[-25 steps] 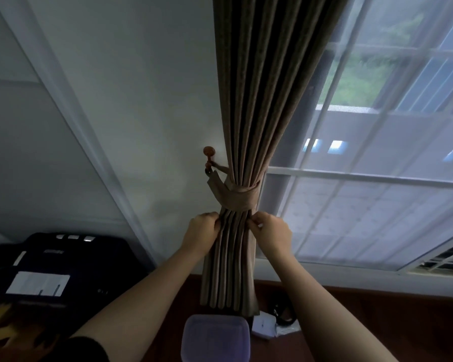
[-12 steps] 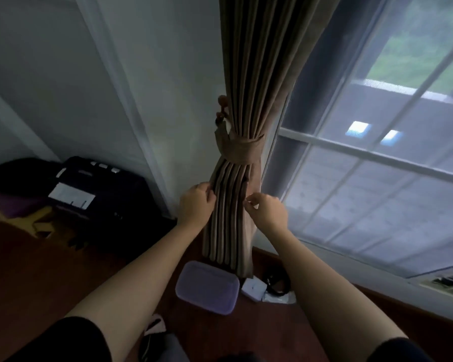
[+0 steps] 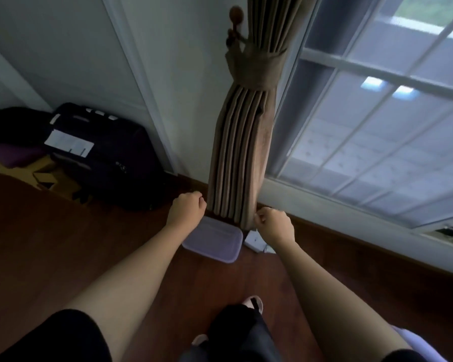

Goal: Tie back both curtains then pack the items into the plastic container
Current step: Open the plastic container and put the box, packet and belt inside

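Note:
A brown pleated curtain (image 3: 239, 152) hangs gathered beside the window, held by a matching tieback band (image 3: 256, 67) looped to a round wooden wall hook (image 3: 236, 15). My left hand (image 3: 186, 209) is closed at the curtain's lower left edge. On the other side, my right hand (image 3: 273, 226) pinches the lower right hem. A clear plastic container (image 3: 215, 242) with its lid on lies on the floor directly below the curtain, partly hidden by my left wrist. A small white item (image 3: 254, 240) lies right of it, behind my right hand.
A dark suitcase (image 3: 100, 155) with a white tag stands against the wall at left, with dark clutter beside it. A large window (image 3: 377, 113) fills the right side above a white sill. The floor is dark wood; my feet and dark trousers show at the bottom.
Both hands have slid down the curtain from just under the tieback to its bottom hem. The view has tilted downward, showing more floor and the container.

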Tool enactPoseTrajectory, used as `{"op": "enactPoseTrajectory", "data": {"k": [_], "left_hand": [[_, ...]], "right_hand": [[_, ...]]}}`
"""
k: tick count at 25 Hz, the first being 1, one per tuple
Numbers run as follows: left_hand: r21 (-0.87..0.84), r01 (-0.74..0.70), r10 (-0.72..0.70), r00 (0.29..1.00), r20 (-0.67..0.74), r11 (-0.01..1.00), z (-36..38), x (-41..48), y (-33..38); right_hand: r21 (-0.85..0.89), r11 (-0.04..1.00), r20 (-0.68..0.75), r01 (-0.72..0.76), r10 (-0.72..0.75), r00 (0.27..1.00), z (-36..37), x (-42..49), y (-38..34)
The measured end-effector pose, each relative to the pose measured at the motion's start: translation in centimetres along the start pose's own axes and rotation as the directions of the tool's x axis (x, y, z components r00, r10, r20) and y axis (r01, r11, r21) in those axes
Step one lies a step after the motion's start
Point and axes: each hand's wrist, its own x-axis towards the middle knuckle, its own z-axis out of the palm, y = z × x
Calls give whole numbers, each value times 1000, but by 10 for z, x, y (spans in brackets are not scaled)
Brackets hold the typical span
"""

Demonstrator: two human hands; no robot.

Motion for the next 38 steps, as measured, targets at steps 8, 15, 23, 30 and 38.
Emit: {"op": "enactPoseTrajectory", "data": {"k": [8, 15, 23, 30, 38], "left_hand": [[66, 58, -64, 993, 99, 996, 134, -18, -88], [135, 171, -188, 974, 127, 976, 339, 22, -209], [80, 345, -346, 938, -6, 935, 505, 88, -330], [-371, 511, -529, 846, 62, 775, 541, 111, -375], [-319, 554, -480, 830, 284, 769, 488, 75, -404]], "right_hand": [[34, 998, 27, -61, 60, 998, 149, -18, 46], [16, 991, 89, -133, 131, 987, 339, 58, 139], [0, 986, 97, -166, 165, 981, 506, 147, 205], [333, 904, 183, -269, 218, 959, 555, 164, 223], [330, 932, 273, -147, 55, 961, 524, 118, 244]]}}
